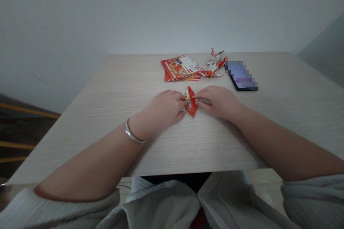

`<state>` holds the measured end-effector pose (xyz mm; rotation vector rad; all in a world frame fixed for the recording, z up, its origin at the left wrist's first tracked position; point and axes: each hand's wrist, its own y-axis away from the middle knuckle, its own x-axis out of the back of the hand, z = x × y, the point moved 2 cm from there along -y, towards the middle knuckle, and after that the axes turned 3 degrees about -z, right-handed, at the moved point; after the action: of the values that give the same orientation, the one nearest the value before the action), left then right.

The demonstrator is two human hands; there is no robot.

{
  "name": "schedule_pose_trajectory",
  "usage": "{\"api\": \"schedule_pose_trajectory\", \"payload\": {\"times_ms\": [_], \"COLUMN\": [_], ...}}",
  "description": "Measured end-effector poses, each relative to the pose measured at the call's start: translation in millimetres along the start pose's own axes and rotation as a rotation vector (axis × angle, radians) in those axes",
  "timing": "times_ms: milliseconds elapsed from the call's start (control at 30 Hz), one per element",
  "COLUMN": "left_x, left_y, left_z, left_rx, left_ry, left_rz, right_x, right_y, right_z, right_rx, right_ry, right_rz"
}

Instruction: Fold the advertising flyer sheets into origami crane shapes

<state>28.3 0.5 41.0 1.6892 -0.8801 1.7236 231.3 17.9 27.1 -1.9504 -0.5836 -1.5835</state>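
A small folded piece of red and white printed paper, diamond-shaped, lies on the light wooden table between my hands. My left hand has its fingers curled and pinches the paper's left edge; a silver bangle sits on that wrist. From the other side my right hand presses and pinches the right edge with closed fingers. Both forearms rest on the table.
Behind the hands lies a stack of red printed leaflets. To its right are folded paper figures and a dark phone. A pale wall stands behind the table. The table's front edge is near my lap.
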Motion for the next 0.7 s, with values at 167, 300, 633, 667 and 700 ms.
{"api": "schedule_pose_trajectory", "payload": {"times_ms": [167, 300, 633, 667, 700], "left_x": [-1.8, -4.8, -5.2, -4.6, -4.1], "left_y": [-3.4, -1.0, -3.7, -4.1, -4.4], "left_z": [-1.1, -2.4, -7.6, -6.7, -5.5], "left_rx": [0.074, 0.018, 0.102, 0.113, 0.125], "left_ry": [-0.008, -0.023, 0.086, 0.087, 0.088], "left_rz": [-0.035, -0.028, 0.011, 0.011, 0.009], "right_x": [-3.1, -6.3, -11.3, -11.9, -12.6], "right_y": [-1.1, -0.4, -0.1, -0.2, -0.5], "right_z": [6.5, 9.1, 8.2, 8.9, 9.6], "right_rx": [-0.024, -0.010, -0.101, -0.113, -0.120], "right_ry": [0.043, 0.040, -0.032, -0.044, -0.055], "right_rz": [0.025, 0.039, 0.070, 0.073, 0.078]}}
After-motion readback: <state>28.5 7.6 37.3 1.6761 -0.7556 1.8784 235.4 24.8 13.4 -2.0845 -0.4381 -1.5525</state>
